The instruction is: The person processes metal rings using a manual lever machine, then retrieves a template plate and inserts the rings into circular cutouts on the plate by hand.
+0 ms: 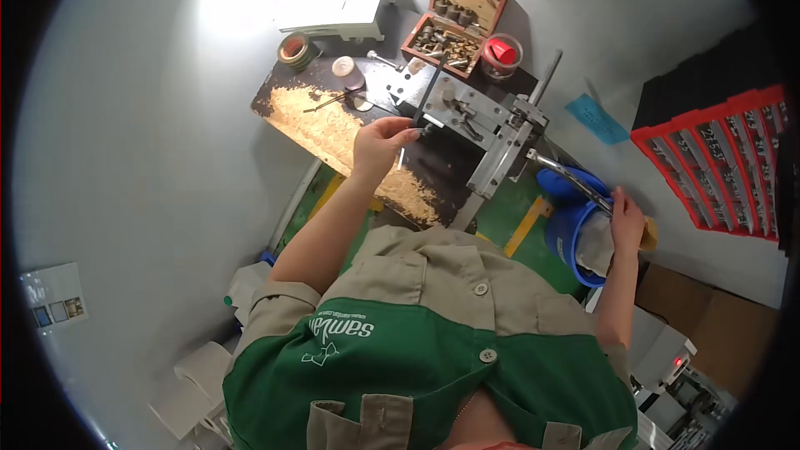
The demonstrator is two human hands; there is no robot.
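Observation:
A metal fixture [467, 112] with plates and screws is mounted on the dark, worn workbench [312, 121]. At its left side, my left hand [385, 143] has thumb and fingers pinched at a small dark part by the fixture's edge; what they hold is too small to name. A long metal lever [571, 175] runs from the fixture's lower right, and my right hand [627, 221] is wrapped round its far end. Thin dark rods [333, 101] lie on the bench left of the fixture, near a white-lidded jar [347, 72].
An open wooden box [454, 29] of small metal parts and a red-topped container [501, 54] stand behind the fixture. A tape roll [295, 49] is at the back left. A blue bin [575, 242] stands below the lever, and red-edged racks [717, 158] are at the right.

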